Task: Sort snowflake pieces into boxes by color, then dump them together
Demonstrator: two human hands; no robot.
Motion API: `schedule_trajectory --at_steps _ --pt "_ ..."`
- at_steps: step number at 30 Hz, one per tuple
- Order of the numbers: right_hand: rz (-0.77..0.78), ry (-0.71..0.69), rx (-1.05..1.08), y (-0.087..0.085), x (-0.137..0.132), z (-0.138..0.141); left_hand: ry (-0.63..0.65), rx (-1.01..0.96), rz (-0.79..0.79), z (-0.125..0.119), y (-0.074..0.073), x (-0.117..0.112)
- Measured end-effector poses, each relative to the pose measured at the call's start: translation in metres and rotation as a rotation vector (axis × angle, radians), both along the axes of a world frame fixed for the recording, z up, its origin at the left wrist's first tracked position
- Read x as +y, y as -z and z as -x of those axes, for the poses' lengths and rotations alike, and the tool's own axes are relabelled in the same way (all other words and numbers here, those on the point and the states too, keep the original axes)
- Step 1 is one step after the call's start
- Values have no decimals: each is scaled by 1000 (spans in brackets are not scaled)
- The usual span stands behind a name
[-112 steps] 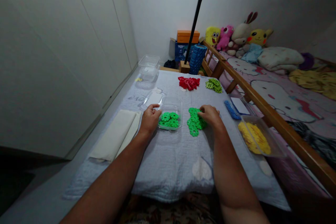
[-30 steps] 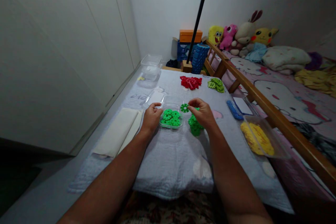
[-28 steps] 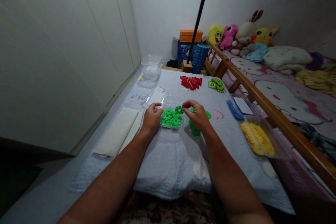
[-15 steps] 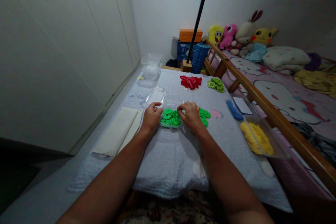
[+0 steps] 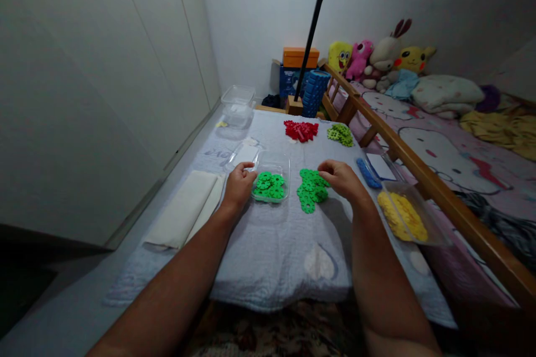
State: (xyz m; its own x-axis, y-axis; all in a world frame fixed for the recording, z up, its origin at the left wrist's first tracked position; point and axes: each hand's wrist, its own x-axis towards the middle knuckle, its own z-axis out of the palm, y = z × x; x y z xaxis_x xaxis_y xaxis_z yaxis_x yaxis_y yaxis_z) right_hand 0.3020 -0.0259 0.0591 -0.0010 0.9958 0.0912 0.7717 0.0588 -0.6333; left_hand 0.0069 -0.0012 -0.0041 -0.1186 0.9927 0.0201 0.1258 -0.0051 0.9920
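Box (image 5: 274, 160) stood open on the tablecloth (image 5: 268, 259), green pieces (image 5: 270, 185) heaped in its near part. Left hand (image 5: 240, 185) was at the box's left rim, fingers bent, thumb-to-finger gap narrow; couldn't tell if they pinched the rim. It hid part of the box's left wall. Green pile (image 5: 307, 195) lay right of the box, near but apart. Right hand (image 5: 321, 169) was farther right of the box, at the pile's right edge, thumb and index close together; couldn't tell if they held a piece.

Around the box: lid (image 5: 247, 154) at far left, cream cloth (image 5: 184, 209) left, clear tubs (image 5: 238, 99) well beyond and left, red pile (image 5: 301, 131) beyond and right, lime pile (image 5: 340, 135) right of that. Yellow pieces (image 5: 402, 216) were well right of the box, right forearm (image 5: 372, 256) in between.
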Motion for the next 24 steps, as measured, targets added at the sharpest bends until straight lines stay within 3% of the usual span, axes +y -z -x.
schedule_trajectory --at_steps 3,6,11,15,20,24 --pt "158 -52 -207 2 -8 -15 1 -2 -5 0 2 1" --pt "210 -52 -349 12 -12 -17 0 -4 -14 1 4 2" --pt "153 -54 -390 30 -14 -11 -1 -10 -13 1 5 3" --pt "84 -31 -338 35 -14 -13 -1 -15 -11 0 5 3" --pt "64 -20 -226 23 -16 -15 -2 -28 -10 0 4 3" --pt "-3 -55 -31 2 -17 4 -6 -16 -12 0 2 2"
